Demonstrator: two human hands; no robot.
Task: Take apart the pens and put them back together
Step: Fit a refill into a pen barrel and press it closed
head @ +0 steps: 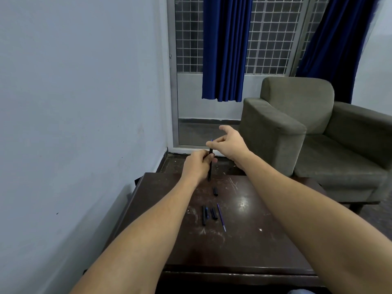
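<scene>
My left hand (198, 164) grips a black pen barrel (210, 168) held upright above the far edge of the dark table (244, 247). My right hand (230, 143) pinches the thin blue refill (212, 141) that sticks out of the barrel's top. On the table lie loose pen parts: a small black cap piece (215, 191), a long black barrel (204, 215), a short black piece (214, 213) and a bare blue refill (221, 217).
A grey-blue wall runs along the left of the table. A grey armchair (307, 128) stands to the right beyond it. Blue curtains (224, 49) hang over a gridded window door at the back.
</scene>
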